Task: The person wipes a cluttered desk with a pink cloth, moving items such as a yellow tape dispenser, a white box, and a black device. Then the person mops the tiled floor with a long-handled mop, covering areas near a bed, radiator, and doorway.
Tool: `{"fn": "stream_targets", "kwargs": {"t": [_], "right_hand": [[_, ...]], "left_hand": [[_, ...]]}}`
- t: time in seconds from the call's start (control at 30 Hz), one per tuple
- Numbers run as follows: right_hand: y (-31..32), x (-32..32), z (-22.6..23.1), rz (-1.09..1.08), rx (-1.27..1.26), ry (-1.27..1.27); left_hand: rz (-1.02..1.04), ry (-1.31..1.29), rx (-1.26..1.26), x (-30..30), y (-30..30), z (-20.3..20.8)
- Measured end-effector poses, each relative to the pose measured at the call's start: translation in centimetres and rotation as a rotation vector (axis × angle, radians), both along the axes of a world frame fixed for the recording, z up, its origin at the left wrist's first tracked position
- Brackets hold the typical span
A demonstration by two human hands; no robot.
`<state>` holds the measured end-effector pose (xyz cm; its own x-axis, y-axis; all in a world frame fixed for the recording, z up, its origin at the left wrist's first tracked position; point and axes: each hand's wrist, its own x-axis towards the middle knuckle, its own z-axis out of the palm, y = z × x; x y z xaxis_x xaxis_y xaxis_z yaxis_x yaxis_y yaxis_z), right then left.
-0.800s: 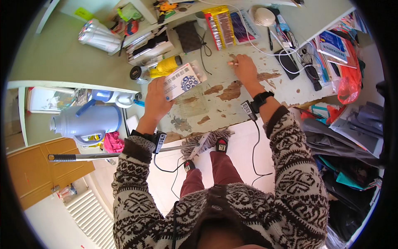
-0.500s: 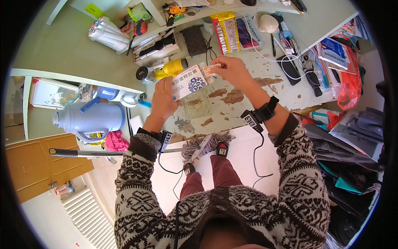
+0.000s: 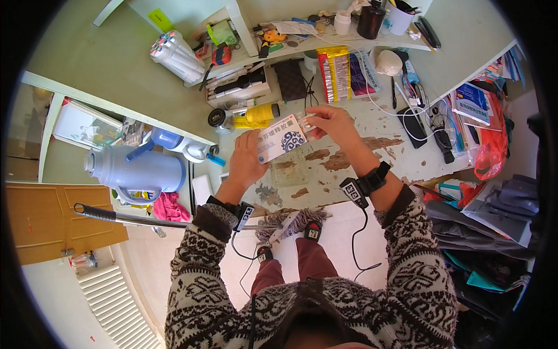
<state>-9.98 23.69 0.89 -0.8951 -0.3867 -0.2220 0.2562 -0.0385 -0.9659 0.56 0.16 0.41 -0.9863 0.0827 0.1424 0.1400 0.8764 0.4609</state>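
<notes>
My left hand (image 3: pixel 247 158) is closed around the lower left end of a white medicine box (image 3: pixel 281 139) with a blue swirl pattern, held tilted above the desk. At the box's open right end, my right hand (image 3: pixel 334 124) pinches a small capsule blister pack (image 3: pixel 310 124). Part of that pack lies inside the box or behind the fingers. Below the box, a clear ribbed plastic tray (image 3: pixel 290 167) rests on the desk. A yellow roll (image 3: pixel 261 113) and a black-lidded jar (image 3: pixel 218 118) lie just beyond my left hand.
The desk (image 3: pixel 363 152) has peeling paint. Toward its back are a yellow and red packet (image 3: pixel 334 75), a white box of pens (image 3: pixel 241 87) and a white cable (image 3: pixel 383 110). A blue thermos (image 3: pixel 136 168) stands at left; a mop (image 3: pixel 290 224) lies beneath the desk.
The view has shifted, so the desk sits lower and farther right. My right hand has moved closer to the box's open end, and less of the blister pack shows.
</notes>
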Motion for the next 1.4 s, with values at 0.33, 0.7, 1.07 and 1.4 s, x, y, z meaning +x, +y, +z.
{"fn": "stream_targets", "kwargs": {"t": [0.33,0.7,1.07,1.4], "right_hand": [[0.3,0.1,-1.3,-0.097,0.088,0.014],[3.3,0.4,-0.8,-0.254,0.000,-0.115],[5.7,1.3,-0.7,-0.244,0.021,-0.109],[6.5,3.0,-3.7,-0.238,0.141,-0.113]], "left_hand": [[-0.030,-0.021,0.008,-0.1,1.4,0.2],[-0.100,-0.035,-0.034,-1.2,3.7,1.0],[-0.160,0.107,0.001,-1.3,5.6,0.1],[-0.142,0.057,0.111,0.1,6.9,0.0]]}}
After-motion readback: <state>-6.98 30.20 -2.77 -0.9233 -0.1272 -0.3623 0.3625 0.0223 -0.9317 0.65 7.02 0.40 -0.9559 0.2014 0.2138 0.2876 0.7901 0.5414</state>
